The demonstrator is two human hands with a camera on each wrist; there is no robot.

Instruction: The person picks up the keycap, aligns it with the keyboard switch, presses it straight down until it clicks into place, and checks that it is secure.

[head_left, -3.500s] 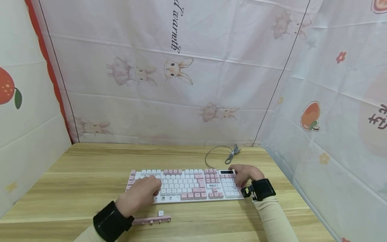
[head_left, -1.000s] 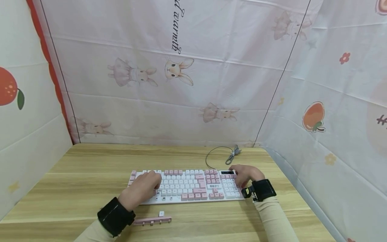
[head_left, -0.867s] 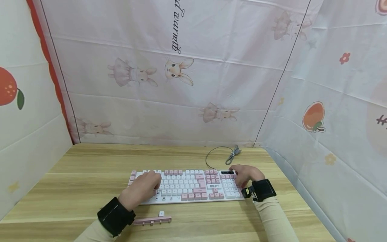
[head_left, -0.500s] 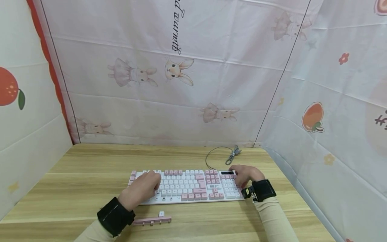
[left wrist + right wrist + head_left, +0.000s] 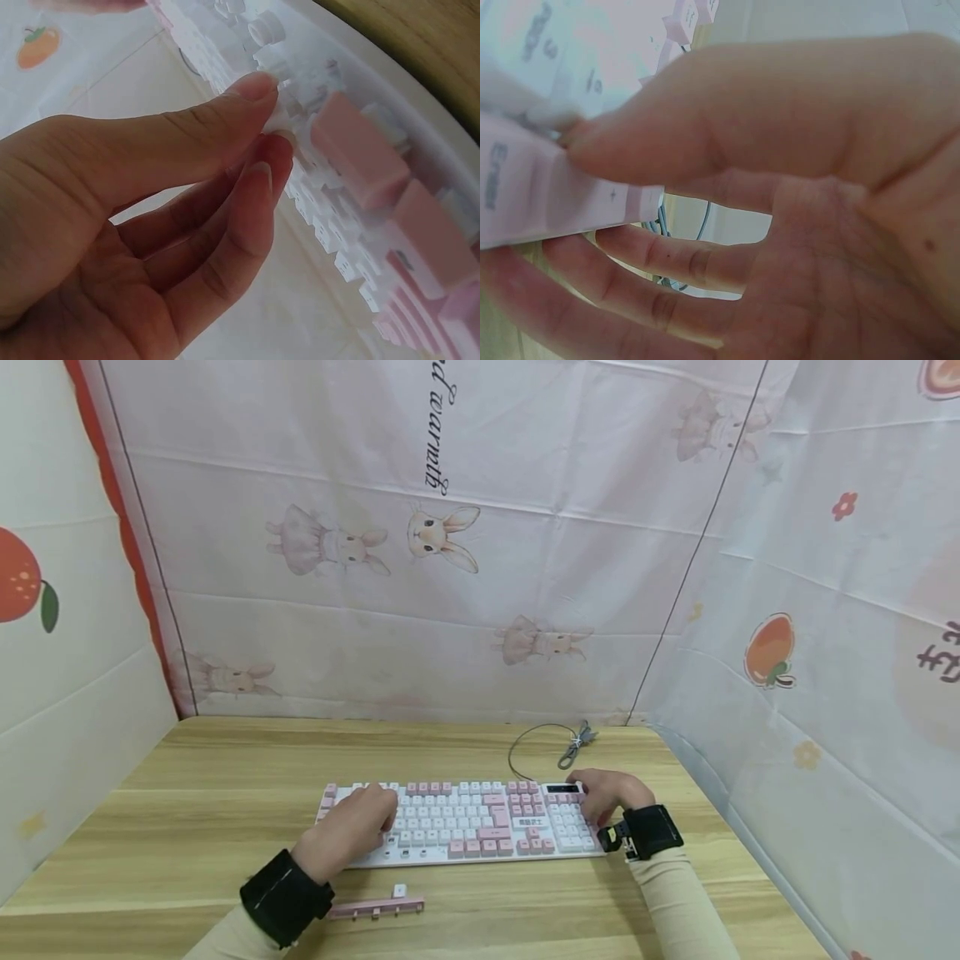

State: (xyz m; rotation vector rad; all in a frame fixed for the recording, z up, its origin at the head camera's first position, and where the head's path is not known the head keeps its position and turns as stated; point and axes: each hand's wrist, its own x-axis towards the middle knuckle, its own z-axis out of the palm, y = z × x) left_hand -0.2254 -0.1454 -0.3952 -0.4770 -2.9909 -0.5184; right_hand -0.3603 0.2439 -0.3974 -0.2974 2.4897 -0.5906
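Note:
A white and pink keyboard [image 5: 450, 821] lies on the wooden table. My left hand [image 5: 348, 829] is over its left front part. In the left wrist view, the thumb and index finger pinch a small white keycap [image 5: 279, 120], mostly hidden by the fingertips, at the front key row beside two pink keys [image 5: 360, 150]. My right hand [image 5: 611, 793] grips the keyboard's right end, the thumb on top by the pink Enter key [image 5: 517, 180] and the other fingers along the side and underneath. In front of the keyboard lie a long pink spacebar [image 5: 382, 907] and a loose white keycap [image 5: 400, 890].
A grey cable [image 5: 517, 747] curves back from the keyboard to a tied bundle [image 5: 576, 745]. Printed cloth walls [image 5: 450, 635] enclose the table [image 5: 247, 760] at the back and sides. Bare switch stems [image 5: 405, 852] show along the front row.
Since the earliest frame, my left hand has shifted slightly forward along the keyboard's left part, then stayed nearly still. The right hand, the keyboard and the loose keys have kept their places.

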